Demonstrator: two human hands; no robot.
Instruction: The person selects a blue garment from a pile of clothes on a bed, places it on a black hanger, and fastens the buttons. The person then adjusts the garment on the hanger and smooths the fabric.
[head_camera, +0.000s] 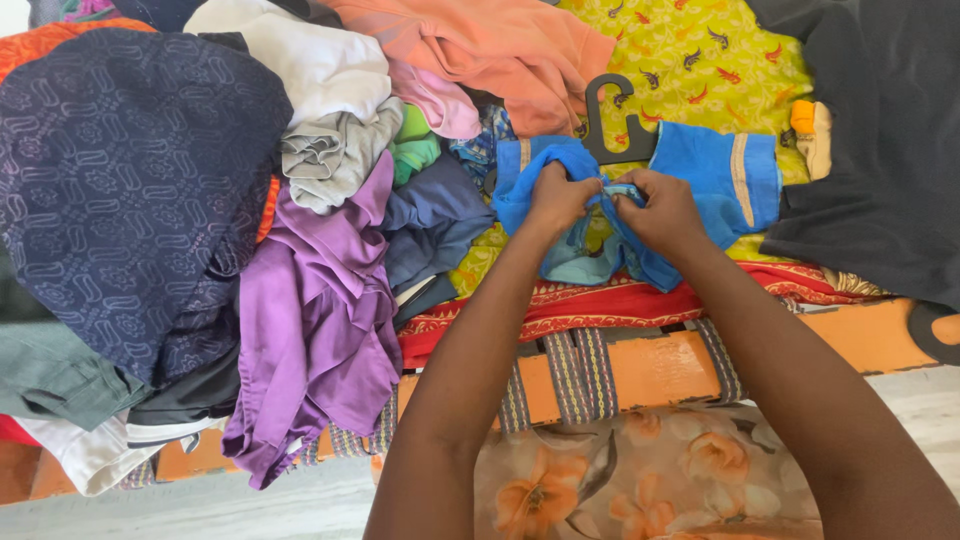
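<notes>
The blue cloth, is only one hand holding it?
No, both the left hand and the right hand pinch the blue cloth at its middle.

Both hands meet at the middle of the view, pinching a small blue garment (700, 170) with orange trim. The left hand (556, 198) grips bunched cloth at its near edge, and the right hand (662, 210) holds the fold just beside it, fingers (622, 192) nearly touching. A dark plastic hanger (612, 125) lies at 12 o'clock from the hands, resting on the garment's top edge. Under it spreads a yellow printed cloth (690, 60). At 9 o'clock sits a heap of clothes, with a purple shirt (320, 320) and a navy patterned cloth (130, 180). A black cloth (880, 150) lies at 3 o'clock.
</notes>
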